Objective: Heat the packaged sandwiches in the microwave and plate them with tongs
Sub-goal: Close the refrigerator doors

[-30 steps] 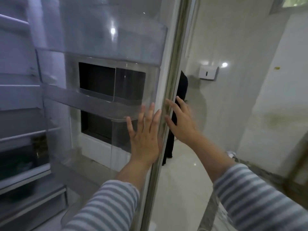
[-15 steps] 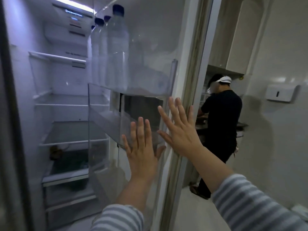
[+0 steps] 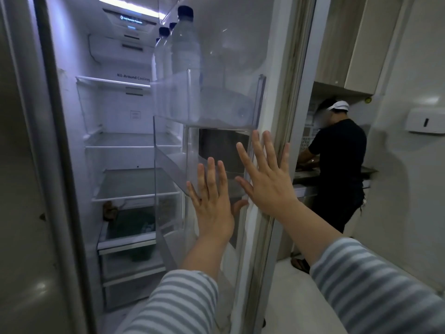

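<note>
Fridge door [image 3: 240,68], frame centre: pressed by flat, spread left hand [image 3: 212,203] and right hand [image 3: 267,184], nothing grasped; sandwiches unseen; fetching step judged underway, shelves to be searched next.

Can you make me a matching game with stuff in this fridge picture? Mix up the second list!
Things:
1. Clear plastic water bottles with dark blue caps
2. Left hand
3. Person in a black shirt
4. White wall dispenser

Places:
A. At the counter beyond the door
B. On the right-hand wall
C. Upright in the top door bin
D. Flat against the clear lower door bin

Pairs: 1-C, 2-D, 3-A, 4-B
</note>
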The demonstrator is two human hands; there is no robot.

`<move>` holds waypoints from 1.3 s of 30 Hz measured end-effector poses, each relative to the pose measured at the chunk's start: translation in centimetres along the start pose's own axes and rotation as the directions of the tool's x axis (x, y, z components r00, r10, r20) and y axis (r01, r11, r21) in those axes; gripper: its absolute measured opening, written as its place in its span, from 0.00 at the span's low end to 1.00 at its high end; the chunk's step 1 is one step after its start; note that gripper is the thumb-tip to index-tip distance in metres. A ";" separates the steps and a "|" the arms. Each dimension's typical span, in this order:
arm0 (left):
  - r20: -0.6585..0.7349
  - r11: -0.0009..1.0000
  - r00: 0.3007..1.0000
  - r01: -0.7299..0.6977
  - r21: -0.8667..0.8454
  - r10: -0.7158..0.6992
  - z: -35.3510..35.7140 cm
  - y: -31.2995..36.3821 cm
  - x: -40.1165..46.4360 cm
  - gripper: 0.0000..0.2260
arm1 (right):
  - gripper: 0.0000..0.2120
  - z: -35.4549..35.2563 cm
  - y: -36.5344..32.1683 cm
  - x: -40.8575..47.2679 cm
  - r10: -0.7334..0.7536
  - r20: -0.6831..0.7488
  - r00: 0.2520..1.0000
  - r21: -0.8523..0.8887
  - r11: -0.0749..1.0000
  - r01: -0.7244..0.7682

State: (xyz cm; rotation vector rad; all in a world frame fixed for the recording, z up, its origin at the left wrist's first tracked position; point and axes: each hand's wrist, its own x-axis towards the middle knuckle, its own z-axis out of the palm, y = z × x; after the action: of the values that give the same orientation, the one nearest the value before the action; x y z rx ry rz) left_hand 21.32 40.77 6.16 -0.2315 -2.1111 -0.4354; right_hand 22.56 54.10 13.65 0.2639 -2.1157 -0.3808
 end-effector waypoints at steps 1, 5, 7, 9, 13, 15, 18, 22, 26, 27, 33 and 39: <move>0.010 1.000 1.000 0.000 0.007 0.000 -0.3 -0.7 0.0 0.46 | 0.36 -0.2 -0.7 0.2 0.005 0.010 1.000 -0.002 1.000 -0.005; 0.040 1.000 0.999 -0.020 0.008 0.020 -1.8 -4.1 0.0 0.45 | 0.36 -1.3 -4.2 1.0 0.021 0.017 1.000 -0.015 1.000 -0.021; 0.040 0.999 0.999 -0.033 0.010 0.032 -2.6 -6.2 0.1 0.45 | 0.35 -2.0 -6.3 1.6 0.032 0.020 0.999 -0.012 0.999 -0.032; 0.046 0.999 0.998 -0.042 -0.008 0.042 -3.5 -8.3 0.2 0.47 | 0.35 -2.6 -8.7 2.3 0.047 0.026 0.999 -0.007 0.999 -0.047; 0.110 1.000 0.994 0.004 0.009 -0.004 -5.4 -12.6 0.5 0.49 | 0.34 -3.8 -13.7 4.0 0.065 0.028 0.997 0.022 0.998 -0.066; 0.134 0.997 0.989 0.062 0.034 -0.067 -6.2 -13.9 0.7 0.49 | 0.32 -4.6 -15.5 4.6 0.037 0.024 0.999 0.050 0.998 -0.038; 0.138 0.990 0.980 0.141 0.010 -0.141 -8.1 -15.4 0.6 0.44 | 0.29 -5.7 -17.5 4.9 -0.035 -0.026 0.999 0.113 0.993 0.038; -0.033 0.993 0.996 0.078 -0.088 -0.081 -9.3 -16.1 -1.6 0.29 | 0.26 -5.9 -18.2 3.9 -0.006 -0.187 0.982 0.228 0.973 0.050; 0.021 0.991 0.999 -0.022 -0.132 0.025 -9.2 -15.7 -4.4 0.29 | 0.26 -4.2 -17.8 2.4 0.087 -0.126 0.988 0.316 0.948 -0.043; 0.037 0.993 0.999 -0.026 -0.114 0.031 -9.0 -15.8 -4.9 0.31 | 0.27 -3.7 -17.8 2.1 0.095 -0.082 0.992 0.327 0.943 -0.063; 0.087 0.999 0.995 -0.049 -0.012 0.050 -8.1 -16.4 -6.8 0.39 | 0.28 -0.6 -18.8 2.3 0.047 0.100 0.994 0.406 0.910 -0.084; 0.110 0.989 0.993 0.025 0.149 -0.042 -5.9 -19.7 -6.1 0.43 | 0.32 3.5 -21.6 5.1 -0.128 0.156 0.979 0.515 0.857 0.030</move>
State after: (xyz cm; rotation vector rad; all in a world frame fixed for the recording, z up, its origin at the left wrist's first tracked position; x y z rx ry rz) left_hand 22.71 20.38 -0.31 -0.1377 -2.2499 -0.2904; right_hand 17.69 32.91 7.82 0.6477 -2.3687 0.1305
